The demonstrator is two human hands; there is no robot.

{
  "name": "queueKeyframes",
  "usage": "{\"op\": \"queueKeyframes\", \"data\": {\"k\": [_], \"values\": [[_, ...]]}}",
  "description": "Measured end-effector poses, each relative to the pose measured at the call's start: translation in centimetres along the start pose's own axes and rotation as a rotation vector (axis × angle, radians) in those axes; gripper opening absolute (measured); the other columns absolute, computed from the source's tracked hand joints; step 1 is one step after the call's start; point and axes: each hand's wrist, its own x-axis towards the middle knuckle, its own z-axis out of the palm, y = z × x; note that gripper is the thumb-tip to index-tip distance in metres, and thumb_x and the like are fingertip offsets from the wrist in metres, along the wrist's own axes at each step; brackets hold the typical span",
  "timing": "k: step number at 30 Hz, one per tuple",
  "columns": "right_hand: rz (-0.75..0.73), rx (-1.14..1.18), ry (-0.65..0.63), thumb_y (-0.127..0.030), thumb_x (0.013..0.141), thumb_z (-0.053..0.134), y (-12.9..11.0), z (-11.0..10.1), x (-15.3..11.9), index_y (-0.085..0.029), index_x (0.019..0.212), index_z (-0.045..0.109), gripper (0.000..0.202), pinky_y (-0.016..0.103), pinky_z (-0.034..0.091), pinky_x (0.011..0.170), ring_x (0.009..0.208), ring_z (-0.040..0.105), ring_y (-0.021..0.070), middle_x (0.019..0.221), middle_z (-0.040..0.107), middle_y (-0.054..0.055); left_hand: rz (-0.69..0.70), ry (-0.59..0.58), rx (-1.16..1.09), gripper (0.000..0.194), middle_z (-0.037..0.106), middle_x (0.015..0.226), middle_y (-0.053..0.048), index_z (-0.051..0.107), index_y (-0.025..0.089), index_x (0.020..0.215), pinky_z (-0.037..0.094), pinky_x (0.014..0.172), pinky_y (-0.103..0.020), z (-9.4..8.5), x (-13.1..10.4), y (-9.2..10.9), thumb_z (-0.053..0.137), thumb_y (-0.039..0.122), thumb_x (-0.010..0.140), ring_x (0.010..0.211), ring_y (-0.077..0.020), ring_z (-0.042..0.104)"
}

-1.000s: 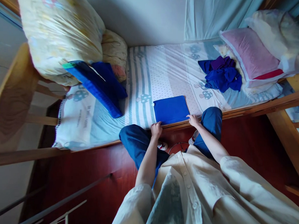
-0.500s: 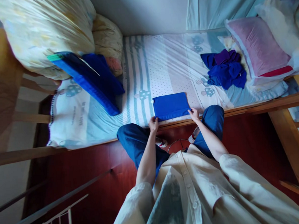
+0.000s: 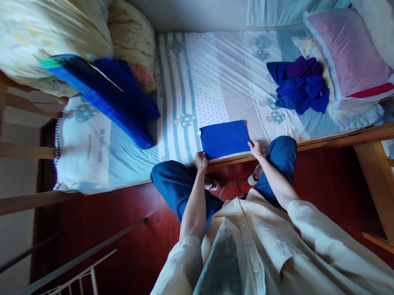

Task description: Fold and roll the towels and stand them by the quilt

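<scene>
A flat, folded blue cloth [image 3: 225, 139] lies on the bed near its front edge, a small white tag sticking out at its left side. My left hand [image 3: 201, 161] pinches the near left corner of this cloth. At the near right corner, my right hand [image 3: 256, 148] grips the edge between thumb and fingers. Both hands are closed, and the cloth is stretched straight between them.
Crumpled blue and purple cloths [image 3: 302, 86] lie in a heap at the right, beside a pink pillow [image 3: 351, 53]. To the left, a long blue folded item [image 3: 110, 105] leans against bulky pale bedding [image 3: 55, 32]. A wooden rail [image 3: 353, 135] runs along the bed's front.
The crease along the cloth's near edge has smoothed out, and the cloth looks flatter. Both hands keep their hold on the corners. The camera view has shifted slightly.
</scene>
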Motion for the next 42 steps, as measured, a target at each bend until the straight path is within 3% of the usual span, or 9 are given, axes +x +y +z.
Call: {"op": "queueKeyframes", "data": {"k": [12,20,42], "values": [[0.071,-0.011,-0.033,-0.042,0.099,0.054,-0.12,0.11,0.16,-0.018,0.1,0.071,0.03,0.027,0.046,0.073,0.083,0.065,0.0223,0.096,0.075,0.01,-0.006,-0.001,0.01,0.019,0.071,0.093,-0.01,0.065,0.017,0.101,0.051,0.091,-0.035,-0.2,-0.03,0.2,0.053,0.029,0.094,0.097,-0.0251,0.068],[0.003,0.076,0.017,-0.041,0.095,0.057,0.0,-0.02,0.12,-0.018,0.088,0.07,0.028,0.025,0.044,0.067,0.075,0.062,0.0201,0.086,0.075,0.008,-0.006,0.013,0.008,0.021,0.072,0.092,-0.011,0.066,0.016,0.098,0.053,0.089,-0.035,-0.64,-0.27,0.35,0.055,0.033,0.091,0.095,-0.0258,0.069],[0.017,0.147,0.074,-0.037,0.092,0.062,0.09,0.46,0.17,-0.016,0.087,0.074,0.025,0.033,0.053,0.082,0.083,0.071,0.0251,0.091,0.078,0.012,0.018,0.052,-0.034,0.013,0.071,0.083,-0.008,0.063,0.019,0.089,0.054,0.089,-0.037,-0.11,0.16,-0.47,0.059,0.031,0.088,0.09,-0.0258,0.07]]}}
